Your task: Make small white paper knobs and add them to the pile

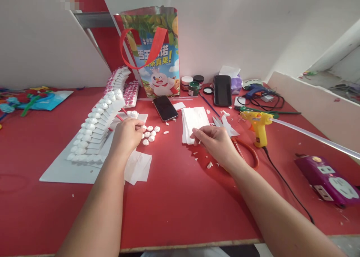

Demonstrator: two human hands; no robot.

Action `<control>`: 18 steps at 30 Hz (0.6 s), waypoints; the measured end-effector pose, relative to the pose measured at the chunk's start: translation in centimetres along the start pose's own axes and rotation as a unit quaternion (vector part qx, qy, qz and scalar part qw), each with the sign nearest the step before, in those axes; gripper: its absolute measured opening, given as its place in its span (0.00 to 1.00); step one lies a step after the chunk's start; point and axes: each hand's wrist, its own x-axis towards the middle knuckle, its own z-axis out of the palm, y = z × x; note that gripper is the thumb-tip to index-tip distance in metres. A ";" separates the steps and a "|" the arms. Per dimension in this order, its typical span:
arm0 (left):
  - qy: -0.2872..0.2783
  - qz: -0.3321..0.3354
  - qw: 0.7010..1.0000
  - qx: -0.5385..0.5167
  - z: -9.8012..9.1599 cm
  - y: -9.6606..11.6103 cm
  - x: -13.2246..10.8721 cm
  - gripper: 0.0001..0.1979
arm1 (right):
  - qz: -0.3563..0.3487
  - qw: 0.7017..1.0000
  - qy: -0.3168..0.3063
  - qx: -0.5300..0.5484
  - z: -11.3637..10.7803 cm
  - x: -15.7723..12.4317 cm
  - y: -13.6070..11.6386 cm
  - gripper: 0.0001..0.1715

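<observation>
Head view: white steps stand beside the left hand, its fingers bent by small white flowers; then white paper, overlapped by the right hand, fingertips nearly together. Whether either grips anything, I cannot tell.

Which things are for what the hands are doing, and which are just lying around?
Likely in use:
small white rolls near the left hand
paper stack by the right hand
yellow glue gun
scissors

Probably just lying about:
phone
bag
paint jars
</observation>
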 end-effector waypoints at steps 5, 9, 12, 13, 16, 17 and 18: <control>-0.023 -0.012 1.000 -0.008 0.1 0.0 -0.2 0.04 | -0.010 1.000 0.007 -0.013 0.1 0.1 0.0 0.24; -0.017 -0.017 1.000 -0.001 -0.6 0.2 -0.1 0.05 | -0.017 1.000 0.018 0.003 0.1 0.0 0.0 0.23; 0.024 0.000 0.999 -0.039 -0.8 2.0 -0.6 0.05 | -0.002 0.995 0.014 0.100 0.0 0.1 -0.1 0.19; 0.037 0.001 0.995 -0.089 -0.7 2.9 -1.0 0.06 | 0.005 0.990 0.010 0.141 -0.1 0.2 -0.1 0.19; 0.003 -0.043 0.967 -0.249 0.5 6.4 -3.1 0.07 | 0.014 0.974 0.003 0.227 -0.4 0.3 -0.2 0.21; -0.033 -0.043 0.961 -0.271 1.1 7.4 -3.9 0.06 | 0.018 0.970 -0.003 0.244 -0.5 0.3 -0.3 0.22; -0.070 -0.037 0.954 -0.289 1.6 8.4 -4.6 0.06 | 0.025 0.965 -0.012 0.261 -0.7 0.3 -0.3 0.23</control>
